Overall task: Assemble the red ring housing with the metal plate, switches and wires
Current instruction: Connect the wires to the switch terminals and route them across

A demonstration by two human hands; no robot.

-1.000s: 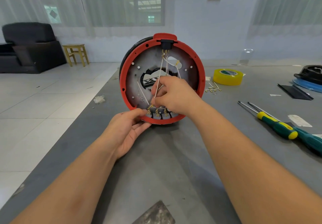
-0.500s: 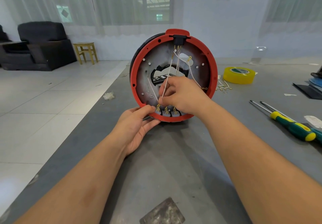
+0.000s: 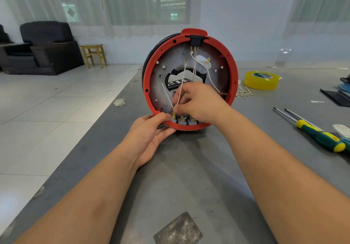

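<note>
Little has moved since the earlier frame: both hands are held where they were. Housing [image 3: 190, 79]: stood on edge on the table [image 3: 189, 177], open face to the viewer. Right hand [image 3: 198, 102]: wire [image 3: 181, 86] pinched near its lower end; wire runs steeply upward from the pinch. Switches [image 3: 182, 119]: directly below those fingertips, at the bottom rim. Left hand [image 3: 149, 135]: rim gripped beside the switches, thumb on top. Right hand judged nearer; next push downward.
</note>
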